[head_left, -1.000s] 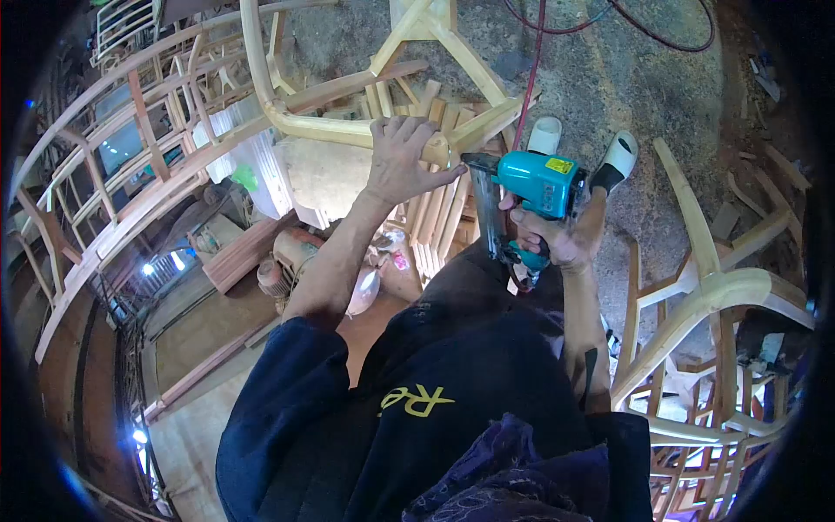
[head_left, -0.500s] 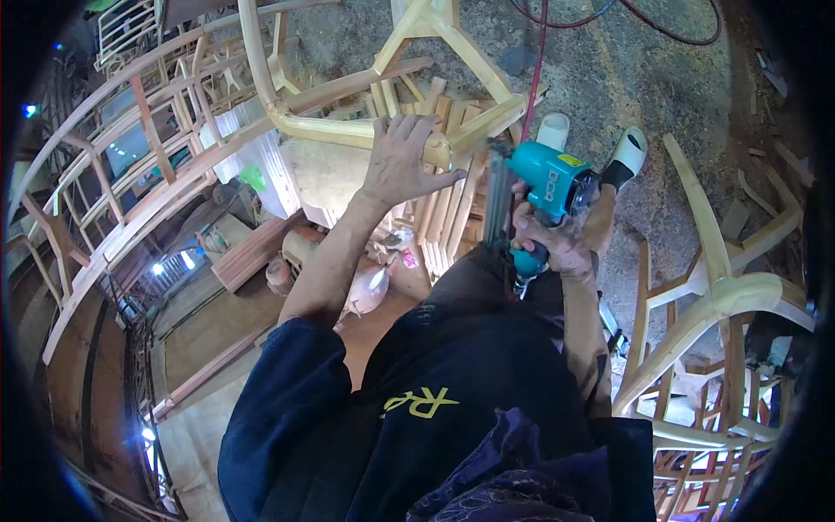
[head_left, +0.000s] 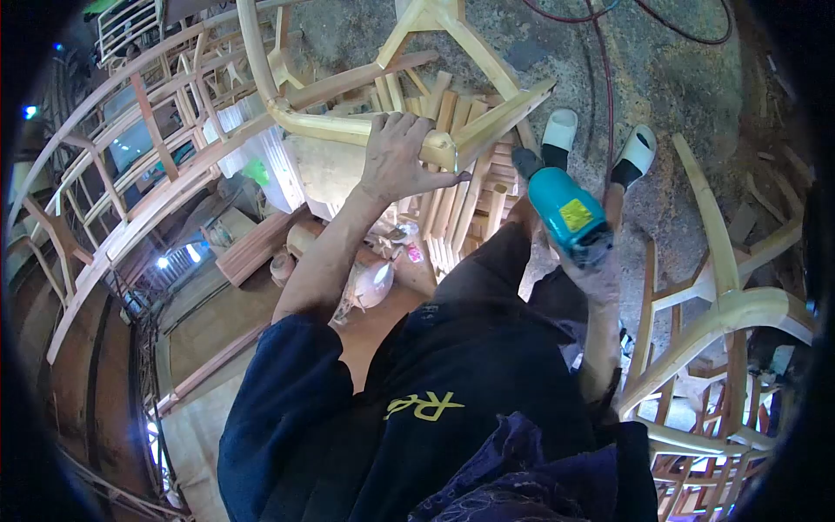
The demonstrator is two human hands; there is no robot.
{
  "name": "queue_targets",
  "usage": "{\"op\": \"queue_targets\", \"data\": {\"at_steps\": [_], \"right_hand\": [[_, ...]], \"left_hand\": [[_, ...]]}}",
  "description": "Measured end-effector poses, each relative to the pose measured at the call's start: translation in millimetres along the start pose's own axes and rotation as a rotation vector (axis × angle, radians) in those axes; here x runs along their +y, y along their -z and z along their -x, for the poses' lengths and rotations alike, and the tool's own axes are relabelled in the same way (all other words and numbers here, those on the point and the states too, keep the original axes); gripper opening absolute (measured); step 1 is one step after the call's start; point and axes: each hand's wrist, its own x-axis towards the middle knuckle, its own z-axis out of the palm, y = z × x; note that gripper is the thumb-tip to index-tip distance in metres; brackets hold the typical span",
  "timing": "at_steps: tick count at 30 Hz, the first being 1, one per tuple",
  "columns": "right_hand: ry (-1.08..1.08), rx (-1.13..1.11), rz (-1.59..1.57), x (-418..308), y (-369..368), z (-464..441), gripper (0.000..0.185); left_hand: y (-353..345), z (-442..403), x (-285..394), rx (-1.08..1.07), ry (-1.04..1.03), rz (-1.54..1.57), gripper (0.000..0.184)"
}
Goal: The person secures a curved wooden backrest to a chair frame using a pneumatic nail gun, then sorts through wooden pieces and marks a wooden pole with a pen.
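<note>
My left hand (head_left: 400,161) is wrapped over the end of a curved wooden chair frame rail (head_left: 326,128), with the thumb stretched out past its side. A second wooden piece (head_left: 500,122) meets the rail at that corner. In my right hand (head_left: 596,280) is a teal nail gun (head_left: 564,207) with a yellow label, held over the floor to the right of the corner and apart from it. Its body hides most of my right fingers and its lower part.
Stacked wood strips (head_left: 454,204) lie below the frame. Another curved wooden frame (head_left: 726,304) stands at the right, and a long slatted one (head_left: 130,228) at the left. A dark red hose (head_left: 609,96) runs across the floor near my white slippers (head_left: 639,148).
My right hand has swung the nail gun right, away from the corner, and turned it so its top faces me. The hose has shifted right. My left hand keeps its place on the rail.
</note>
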Motion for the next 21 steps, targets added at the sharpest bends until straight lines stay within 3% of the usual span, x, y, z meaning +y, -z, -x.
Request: {"op": "queue_targets", "data": {"at_steps": [1, 2, 5, 7, 9, 11, 17, 21], "right_hand": [[-0.165, 0.037, -0.228, -16.1, -7.4, -6.9, 0.07], [-0.444, 0.096, -0.747, -38.1, -10.6, -15.7, 0.06], [0.015, -0.38, 0.246, -2.9, -9.9, -23.5, 0.039], [-0.287, -0.34, -0.505, -17.5, -29.2, -37.7, 0.037], [-0.328, -0.341, -0.676, -14.4, -34.9, -45.6, 0.032], [-0.346, -0.248, -0.352, -47.2, -39.4, -46.5, 0.03], [-0.351, -0.29, -0.599, -41.4, -39.1, -54.9, 0.021], [-0.378, -0.262, -0.416, -50.4, -39.7, -55.0, 0.024]], "left_hand": [[-2.9, 0.7, 0.1, 0.006, 0.011, 0.001, 0.074], [-5.2, -0.3, 0.1, 0.019, 0.005, 0.005, 0.073], [-5.3, 0.8, -0.2, 0.05, -0.003, 0.008, 0.07], [-7.2, 0.9, -0.6, 0.061, -0.007, 0.01, 0.069], [-9.2, 1.3, -2.9, 0.072, -0.017, 0.005, 0.068], [-10.5, 1.2, -2.3, 0.074, -0.022, 0.004, 0.067], [-8.5, -0.7, 0.2, 0.064, -0.019, -0.003, 0.067], [-5.4, -1.2, 2.5, 0.035, 0.007, -0.009, 0.068]]}}
